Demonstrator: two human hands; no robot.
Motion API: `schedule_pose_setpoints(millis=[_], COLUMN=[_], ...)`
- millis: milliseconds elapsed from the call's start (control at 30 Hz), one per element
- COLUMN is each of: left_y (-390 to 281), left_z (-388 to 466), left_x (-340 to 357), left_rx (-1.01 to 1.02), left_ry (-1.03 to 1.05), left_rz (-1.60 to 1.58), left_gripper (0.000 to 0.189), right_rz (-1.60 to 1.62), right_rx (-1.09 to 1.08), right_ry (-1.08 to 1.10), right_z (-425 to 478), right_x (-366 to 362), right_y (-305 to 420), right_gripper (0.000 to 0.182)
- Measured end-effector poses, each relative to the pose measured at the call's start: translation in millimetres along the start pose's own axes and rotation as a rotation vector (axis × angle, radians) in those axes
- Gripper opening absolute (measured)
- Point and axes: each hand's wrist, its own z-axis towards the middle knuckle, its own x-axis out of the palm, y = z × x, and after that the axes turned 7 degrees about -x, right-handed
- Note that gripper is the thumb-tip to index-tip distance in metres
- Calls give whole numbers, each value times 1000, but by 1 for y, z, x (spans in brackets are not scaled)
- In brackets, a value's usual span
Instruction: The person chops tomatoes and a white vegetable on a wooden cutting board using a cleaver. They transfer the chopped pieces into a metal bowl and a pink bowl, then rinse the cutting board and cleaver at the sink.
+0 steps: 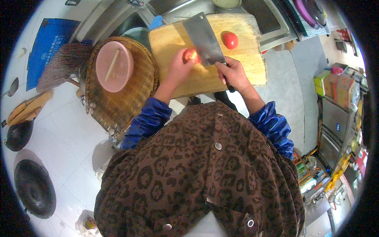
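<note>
My left hand holds a cut red tomato on a thick wooden cutting board. In my right hand is the handle of a cleaver. Its broad dark blade points away from me, just right of the cut tomato; whether blade and tomato touch, I cannot tell. Another tomato, red and seemingly whole, lies on the board to the right of the blade. My left fingers partly cover the cut tomato.
Left of the board, a wicker basket bears a pink plastic strainer with a pale stick in it. A metal sink lies beyond the board. A mop head and black pans are at the far left.
</note>
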Motion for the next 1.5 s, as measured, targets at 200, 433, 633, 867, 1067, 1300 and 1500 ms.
schedule_pose_setpoints(millis=[200, 433, 633, 867, 1067, 1300, 1500], left_y=[-17, -10, -11, -21, -20, -24, -29], left_z=[-3, 1, 2, -4, -4, -7, -10], left_x=[-7, -2, -2, 0, 3, 4, 4], left_rx=[-57, 9, -1, 151, 181, 134, 127], left_ry=[51, 31, 39, -32, -50, -76, -102], left_rz=[128, 69, 134, 205, 237, 206, 210], left_gripper=[45, 43, 39, 36, 35, 37, 37], right_rz=[31, 62, 91, 54, 86, 182, 295], right_rx=[8, 18, 34, 12, -14, -3, 59], right_ry=[-13, -5, -25, -61, -55, -55, -90], right_z=[1, -1, -1, 5, 19, 33, 42], right_x=[1, -4, -2, 0, 3, 8, 12], right_y=[-3, -8, -6, -10, -13, -17, -14], right_gripper=[18, 19, 17, 16, 14, 10, 8])
